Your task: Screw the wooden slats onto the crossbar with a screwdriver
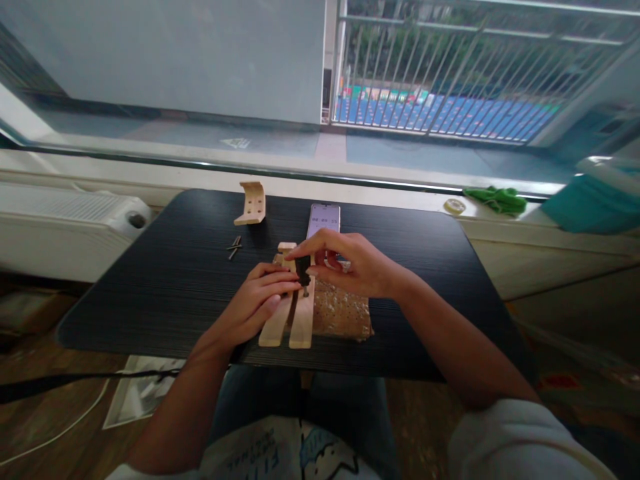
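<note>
My right hand (357, 265) grips a short, black-handled screwdriver (303, 267) between thumb and fingers, held upright. Below its tip a metal screw (306, 292) stands in a light wooden piece (301, 327) made of two long strips with a gap between them. My left hand (257, 300) lies across the left strip, fingers stretched out, their tips close to the screwdriver. How firmly it presses on the wood cannot be seen. Part of the wooden piece is hidden under both hands. A brown, pitted block (345, 312) lies beside it, under my right hand.
The black table (415, 333) carries a curved wooden part with holes (254, 202), several loose screws (234, 247) and a phone (324, 219) beyond my right hand. On the windowsill are a tape roll (454, 207) and a green cloth (497, 199). A radiator (70, 217) stands left.
</note>
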Motion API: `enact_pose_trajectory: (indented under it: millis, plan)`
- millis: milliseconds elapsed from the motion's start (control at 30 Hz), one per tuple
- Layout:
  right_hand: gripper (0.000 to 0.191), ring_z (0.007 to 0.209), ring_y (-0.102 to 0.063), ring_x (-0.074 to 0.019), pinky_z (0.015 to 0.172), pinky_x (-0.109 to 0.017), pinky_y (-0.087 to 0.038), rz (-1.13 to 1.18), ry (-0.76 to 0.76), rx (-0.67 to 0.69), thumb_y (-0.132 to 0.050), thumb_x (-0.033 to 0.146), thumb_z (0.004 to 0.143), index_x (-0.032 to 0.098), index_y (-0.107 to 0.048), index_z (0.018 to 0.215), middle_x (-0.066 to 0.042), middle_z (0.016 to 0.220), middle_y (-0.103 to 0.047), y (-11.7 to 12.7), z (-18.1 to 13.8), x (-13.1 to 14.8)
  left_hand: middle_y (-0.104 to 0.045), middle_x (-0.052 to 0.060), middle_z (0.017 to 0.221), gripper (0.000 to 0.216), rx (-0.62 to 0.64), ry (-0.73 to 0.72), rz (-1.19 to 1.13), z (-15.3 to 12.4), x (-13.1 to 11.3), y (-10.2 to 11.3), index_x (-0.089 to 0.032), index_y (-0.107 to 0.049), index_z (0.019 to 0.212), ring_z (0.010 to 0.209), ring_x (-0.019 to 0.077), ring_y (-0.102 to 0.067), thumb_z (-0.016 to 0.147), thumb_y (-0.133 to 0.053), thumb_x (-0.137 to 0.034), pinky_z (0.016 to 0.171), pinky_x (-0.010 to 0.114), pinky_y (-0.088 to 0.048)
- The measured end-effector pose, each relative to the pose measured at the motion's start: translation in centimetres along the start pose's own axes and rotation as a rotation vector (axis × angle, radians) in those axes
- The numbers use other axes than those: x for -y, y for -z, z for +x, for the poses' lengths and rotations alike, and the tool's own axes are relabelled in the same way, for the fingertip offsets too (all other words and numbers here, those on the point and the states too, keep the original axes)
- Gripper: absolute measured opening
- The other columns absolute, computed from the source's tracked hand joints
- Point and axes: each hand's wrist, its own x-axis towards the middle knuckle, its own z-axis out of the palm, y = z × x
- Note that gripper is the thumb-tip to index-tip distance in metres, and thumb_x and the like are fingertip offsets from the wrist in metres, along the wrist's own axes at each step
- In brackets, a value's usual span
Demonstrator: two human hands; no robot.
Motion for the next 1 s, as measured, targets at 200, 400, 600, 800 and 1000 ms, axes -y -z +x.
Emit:
enact_pose_trajectory:
  millis: [200, 400, 600, 800, 1000]
  plan:
    - [0.026, 0.059, -0.049, -0.0044, 0.058, -0.018, -0.041, 0.004, -0.011, -0.016, -0.055, 0.016, 0.09, 0.011, -0.057, 0.115, -0.002, 0.083, -0.065, -0.27, -0.16, -0.26, -0.065, 0.009, 0.121, 0.045, 0.004, 0.008, 0.0, 0.09, -0.23, 0.07, -0.017, -0.068, 0.115, 0.115, 0.0262, -0.044, 0.101, -0.031, -0.039, 0.103, 0.045, -0.037]
    - [0.032, 0.07, -0.055, -0.0058, 0.066, -0.019, -0.044, -0.011, 0.035, -0.026, -0.056, 0.013, 0.089, 0.017, -0.055, 0.121, -0.004, 0.105, -0.068, -0.22, 0.01, 0.0, -0.065, 0.008, 0.122, 0.044, -0.021, -0.009, -0.008, 0.03, -0.27, 0.06, -0.017, -0.067, 0.116, 0.114, 0.0248, -0.045, 0.101, -0.032, -0.039, 0.103, 0.042, -0.038]
    - [0.021, 0.071, -0.055, -0.0052, 0.064, -0.019, -0.043, -0.038, 0.075, -0.055, -0.058, 0.02, 0.09, 0.014, -0.061, 0.11, -0.003, 0.1, -0.069, -0.15, 0.21, 0.02, -0.064, 0.007, 0.124, 0.045, -0.008, -0.003, 0.018, 0.06, -0.32, 0.1, -0.018, -0.067, 0.117, 0.116, 0.0248, -0.044, 0.101, -0.031, -0.039, 0.104, 0.042, -0.037]
    - [0.02, 0.07, -0.055, -0.0058, 0.065, -0.02, -0.043, -0.095, 0.087, -0.1, -0.06, 0.026, 0.09, 0.015, -0.062, 0.107, -0.002, 0.094, -0.067, -0.33, 0.18, -0.02, -0.064, 0.008, 0.125, 0.044, -0.003, 0.015, 0.005, -0.01, -0.25, 0.09, -0.018, -0.067, 0.118, 0.118, 0.0258, -0.043, 0.101, -0.032, -0.039, 0.104, 0.044, -0.037]
    - [0.022, 0.069, -0.053, -0.0068, 0.065, -0.021, -0.043, -0.186, 0.094, -0.149, -0.063, 0.027, 0.088, 0.015, -0.059, 0.107, -0.003, 0.097, -0.067, -0.77, 0.22, -0.11, -0.064, 0.007, 0.124, 0.042, -0.01, 0.0, -0.007, -0.04, -0.14, 0.06, -0.018, -0.066, 0.119, 0.117, 0.0261, -0.043, 0.1, -0.033, -0.037, 0.104, 0.045, -0.037]
